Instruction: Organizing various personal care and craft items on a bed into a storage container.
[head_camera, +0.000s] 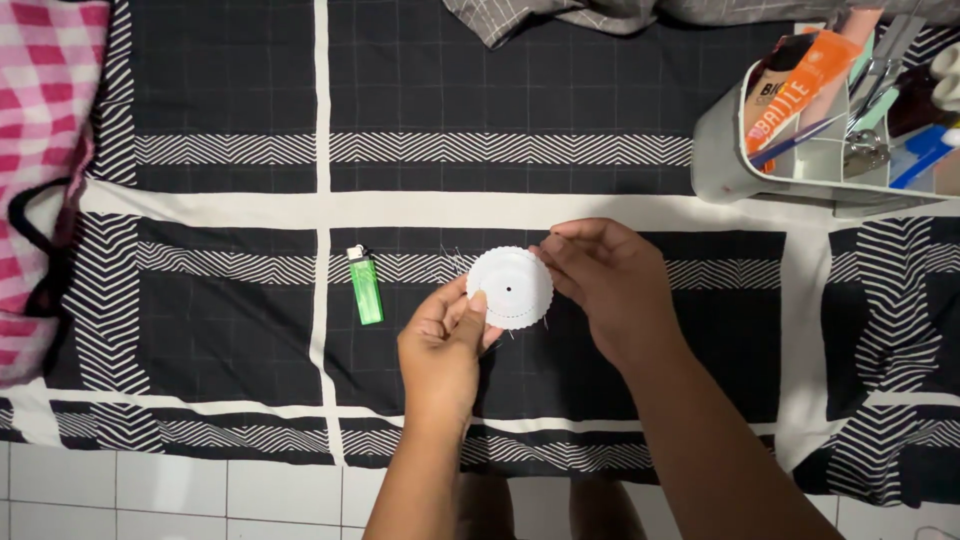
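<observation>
Far left we see a pink checked cloth on the black-and-white patterned sheet, white floor tiles below. Next, a green lighter lies flat — long axis running away from us, metal end far. Our left hand pinches the round white scalloped disc, its flat face up toward us; being round, it shows no long axis. Our right hand pinches its right edge — fine threads trail there. A grey organiser sits far right.
</observation>
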